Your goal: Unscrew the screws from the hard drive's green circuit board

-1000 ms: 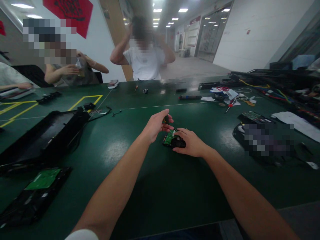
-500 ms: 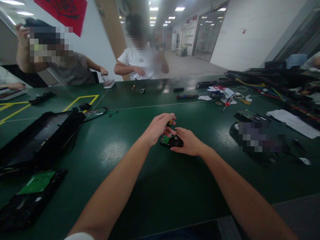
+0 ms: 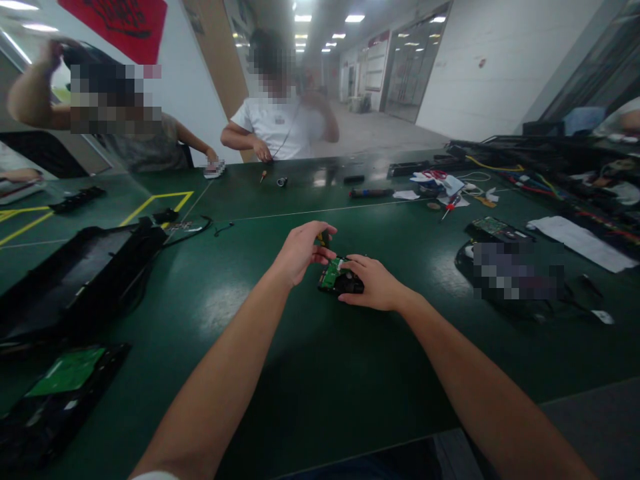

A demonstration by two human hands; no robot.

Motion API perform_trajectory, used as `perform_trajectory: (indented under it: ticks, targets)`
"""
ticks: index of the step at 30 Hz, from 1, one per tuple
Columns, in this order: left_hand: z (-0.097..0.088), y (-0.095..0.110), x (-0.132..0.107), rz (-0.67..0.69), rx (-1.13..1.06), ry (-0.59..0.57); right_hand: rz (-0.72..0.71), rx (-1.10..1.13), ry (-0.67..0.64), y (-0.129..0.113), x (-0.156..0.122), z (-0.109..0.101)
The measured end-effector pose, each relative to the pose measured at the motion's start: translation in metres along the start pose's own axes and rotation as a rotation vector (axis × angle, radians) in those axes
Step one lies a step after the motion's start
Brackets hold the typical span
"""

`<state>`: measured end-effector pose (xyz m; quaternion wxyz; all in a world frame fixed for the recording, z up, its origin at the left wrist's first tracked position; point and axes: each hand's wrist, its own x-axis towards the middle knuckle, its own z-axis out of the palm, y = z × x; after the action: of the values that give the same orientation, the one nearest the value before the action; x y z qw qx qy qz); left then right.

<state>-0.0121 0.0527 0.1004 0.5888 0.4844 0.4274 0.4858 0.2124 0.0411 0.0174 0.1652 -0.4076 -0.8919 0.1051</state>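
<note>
No legible text; dark brush characters (image 3: 123, 19) on red wall hanging (image 3: 143, 47) too blurred to read.

Green circuit boards (image 3: 331, 275): 3 (middle, near left, right). Long black housing (image 3: 83, 273): 1, left. Red-handled screwdriver (image 3: 451, 205): 1, far right. Co-workers (image 3: 273, 130): looks like 4, two cropped.

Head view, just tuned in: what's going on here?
A person's right hand grips a small black device with a green circuit board, on a green table. The left hand holds a black-and-yellow tool beside it; whether its tip touches the board is hidden. A long black casing lies off to the left.
</note>
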Motion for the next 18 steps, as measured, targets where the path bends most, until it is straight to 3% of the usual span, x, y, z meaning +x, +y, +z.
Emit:
perform_trajectory:
  ticks: [6,15,18]
  targets:
    - [0.009,-0.001,-0.004,-0.052,-0.025,-0.12,0.023,0.001,-0.025,-0.003,0.002,-0.002]
    - [-0.009,0.001,0.005,-0.031,-0.012,0.011,0.012,0.013,0.003,0.001,-0.001,0.0]
    - [-0.009,0.0,0.005,-0.018,-0.003,0.005,0.0,0.012,0.002,0.0,0.0,0.0]
